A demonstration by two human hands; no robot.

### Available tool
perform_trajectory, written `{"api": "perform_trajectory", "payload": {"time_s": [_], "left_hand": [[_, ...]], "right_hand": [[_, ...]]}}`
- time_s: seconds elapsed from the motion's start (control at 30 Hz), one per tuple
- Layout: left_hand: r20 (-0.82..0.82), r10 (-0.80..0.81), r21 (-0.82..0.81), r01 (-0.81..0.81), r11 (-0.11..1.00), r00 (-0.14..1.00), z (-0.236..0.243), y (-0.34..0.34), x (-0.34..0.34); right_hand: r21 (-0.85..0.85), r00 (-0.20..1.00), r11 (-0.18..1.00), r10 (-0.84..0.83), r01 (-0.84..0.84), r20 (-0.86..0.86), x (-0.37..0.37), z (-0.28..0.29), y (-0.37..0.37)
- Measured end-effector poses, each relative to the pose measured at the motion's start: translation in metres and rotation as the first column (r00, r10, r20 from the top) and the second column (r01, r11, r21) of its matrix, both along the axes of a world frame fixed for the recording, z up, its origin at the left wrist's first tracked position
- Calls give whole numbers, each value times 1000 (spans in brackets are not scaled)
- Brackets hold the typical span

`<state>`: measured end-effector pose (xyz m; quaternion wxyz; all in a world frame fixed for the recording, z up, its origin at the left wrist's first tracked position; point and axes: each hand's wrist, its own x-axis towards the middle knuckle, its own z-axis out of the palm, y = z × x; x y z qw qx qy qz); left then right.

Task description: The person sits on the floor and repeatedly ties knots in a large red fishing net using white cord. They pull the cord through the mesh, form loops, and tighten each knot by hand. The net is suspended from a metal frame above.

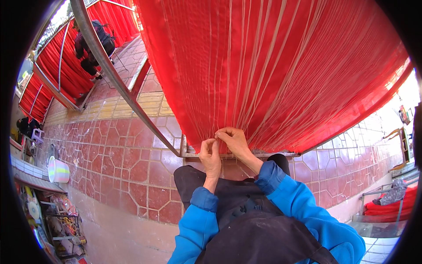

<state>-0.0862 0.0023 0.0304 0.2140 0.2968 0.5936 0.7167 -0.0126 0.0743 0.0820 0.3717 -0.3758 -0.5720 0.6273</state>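
A large red cloth (189,53) hangs in front of me, overlaid with many pale threads (259,66) that converge near its lower edge. My left hand (209,154) is closed in a pinch on threads there, palm partly toward me. Just to its right and slightly higher, my right hand (233,141) also pinches threads, its fingertips almost meeting those of the left. The individual strands between the fingers are too fine to tell apart. A metal frame bar (277,155) runs along the cloth's bottom, behind my hands.
A curved metal pole (110,75) rises at the left. Two other people (92,48) work by red hangings (59,66) farther left. A bucket (58,170), plastic stool (37,135) and cluttered shelf (66,220) line the left. At right are red cloth (387,211) and a railing. Tiled floor (123,167) surrounds me.
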Motion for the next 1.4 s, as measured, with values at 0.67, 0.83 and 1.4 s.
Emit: {"api": "perform_trajectory", "payload": {"time_s": [0.67,0.83,1.4], "left_hand": [[52,-281,53,278,959,958,79,-22,-17],[301,-669,443,521,729,680,136,-49,-18],[246,-727,431,600,674,641,155,-97,7]], "right_hand": [[83,799,809,588,-582,-127,74,112,-103],[-125,847,838,524,-531,-92,63,74,-105],[61,783,901,406,-430,-471,42,194,-65]]}}
